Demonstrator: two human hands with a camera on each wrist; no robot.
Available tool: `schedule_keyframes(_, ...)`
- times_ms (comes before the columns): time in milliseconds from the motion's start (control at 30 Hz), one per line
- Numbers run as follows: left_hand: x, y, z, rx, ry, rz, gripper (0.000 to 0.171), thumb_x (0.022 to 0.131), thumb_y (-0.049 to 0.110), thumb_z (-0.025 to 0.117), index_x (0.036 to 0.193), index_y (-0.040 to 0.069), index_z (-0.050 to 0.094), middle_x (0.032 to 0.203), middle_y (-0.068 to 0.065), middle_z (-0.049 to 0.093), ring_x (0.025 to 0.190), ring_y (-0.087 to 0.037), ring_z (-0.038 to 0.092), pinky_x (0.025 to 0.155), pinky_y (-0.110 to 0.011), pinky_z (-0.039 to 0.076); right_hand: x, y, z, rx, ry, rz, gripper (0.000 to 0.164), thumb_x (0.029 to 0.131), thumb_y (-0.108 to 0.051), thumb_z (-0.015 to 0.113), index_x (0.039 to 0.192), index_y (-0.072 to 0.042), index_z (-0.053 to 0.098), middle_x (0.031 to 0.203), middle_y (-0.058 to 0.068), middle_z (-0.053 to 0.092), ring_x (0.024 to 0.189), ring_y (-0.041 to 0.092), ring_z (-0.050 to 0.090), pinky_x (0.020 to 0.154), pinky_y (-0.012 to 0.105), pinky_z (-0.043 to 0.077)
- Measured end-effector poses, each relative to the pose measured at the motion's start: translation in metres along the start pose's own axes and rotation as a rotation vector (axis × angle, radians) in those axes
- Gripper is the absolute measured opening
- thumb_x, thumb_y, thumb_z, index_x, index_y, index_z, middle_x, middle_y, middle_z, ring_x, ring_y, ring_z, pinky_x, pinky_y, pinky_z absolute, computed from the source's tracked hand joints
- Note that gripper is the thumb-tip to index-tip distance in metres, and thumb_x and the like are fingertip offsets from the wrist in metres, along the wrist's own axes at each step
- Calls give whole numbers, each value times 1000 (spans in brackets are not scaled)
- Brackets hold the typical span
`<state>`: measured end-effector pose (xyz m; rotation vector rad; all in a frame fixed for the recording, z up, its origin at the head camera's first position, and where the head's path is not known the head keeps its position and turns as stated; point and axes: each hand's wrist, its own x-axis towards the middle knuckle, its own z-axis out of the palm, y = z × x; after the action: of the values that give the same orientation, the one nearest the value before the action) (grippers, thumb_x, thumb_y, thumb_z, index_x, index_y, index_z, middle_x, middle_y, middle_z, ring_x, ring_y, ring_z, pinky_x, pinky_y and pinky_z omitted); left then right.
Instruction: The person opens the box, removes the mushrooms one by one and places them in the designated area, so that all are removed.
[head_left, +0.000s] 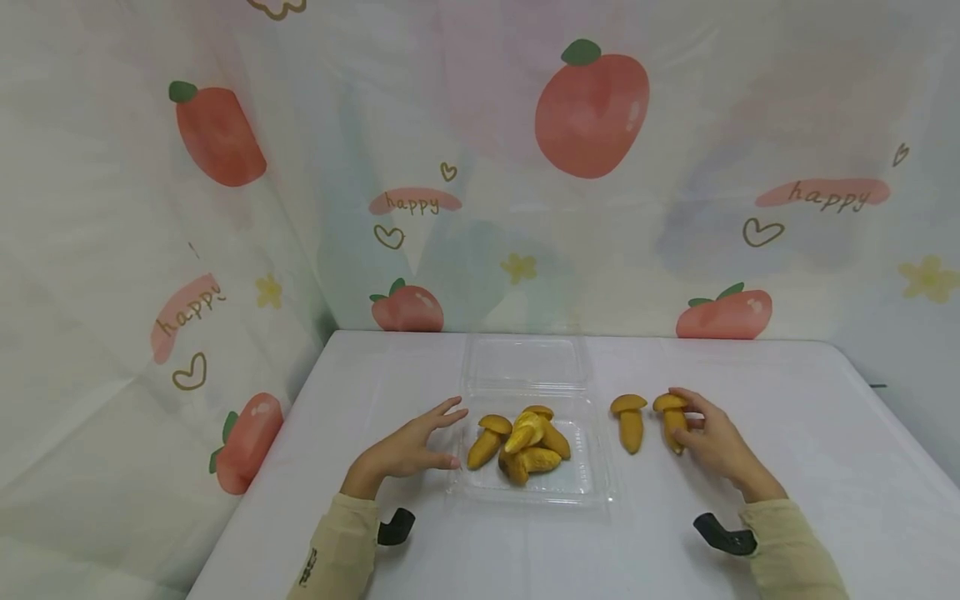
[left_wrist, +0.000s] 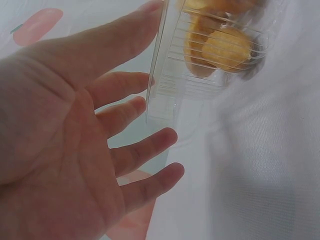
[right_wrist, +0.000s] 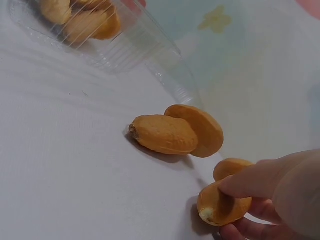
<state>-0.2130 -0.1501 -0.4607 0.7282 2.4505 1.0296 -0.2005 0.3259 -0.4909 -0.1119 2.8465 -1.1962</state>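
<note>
Mushroom point(head_left: 671, 422) pinched by right hand point(head_left: 716, 440) is partly hidden; left hand point(head_left: 405, 448), fingers apart, is beside clear box point(head_left: 583, 473); backdrop point(head_left: 487, 125) reads "happy".

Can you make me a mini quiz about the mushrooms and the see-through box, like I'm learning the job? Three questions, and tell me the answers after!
1. Which hand grips a mushroom beside the clear box? A) only the left; B) only the right; C) both.
2. True or false: the box's lid is closed over the mushrooms inside.
3. Fill in the blank: counting the gripped one, ___ mushrooms are outside the box.

Key:
1. B, the right hand.
2. False: the lid is open, behind the base.
3. Two: the other mushroom lies between the gripped one and the box.
</note>
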Motion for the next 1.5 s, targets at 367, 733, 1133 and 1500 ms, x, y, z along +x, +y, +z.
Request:
schedule_keyframes(367, -1, 1, -2, 16, 1, 11, 78, 91, 21, 76, 157, 7, 36, 171, -12, 16, 156, -40, 19, 122, -66, 22, -2, -3, 2, -27, -4, 14, 65, 95, -4, 66, 152, 4, 35, 135, 37, 49, 111, 47, 58, 83, 40, 60)
schedule_keyframes(733, -1, -1, -4, 7, 3, 23, 79, 91, 20, 76, 157, 6, 36, 171, -12, 16, 156, -41, 19, 121, -66, 23, 1, -1, 0, -39, 8, 54, 69, 95, -16, 70, 150, 7, 35, 127, 38, 55, 101, 42, 64, 80, 44, 60)
schedule_keyframes(1133, -1, -1, -2, 8, 2, 17, 78, 91, 19, 76, 157, 7, 36, 171, -12, 16, 156, -40, 19, 121, -66, 23, 1, 0, -3, -70, -17, 64, 70, 97, -21, 69, 151, 5, 33, 131, 39, 51, 103, 43, 62, 79, 41, 58)
schedule_keyframes(1500, 0, -3, -1, 1, -2, 14, 78, 91, 20, 76, 157, 8, 36, 171, -11, 15, 157, -39, 18, 122, -66, 22, -1, -3, -4, -113, -44, 94, 73, 101, -33, 62, 153, 6, 28, 143, 39, 42, 116, 53, 53, 91, 61, 53)
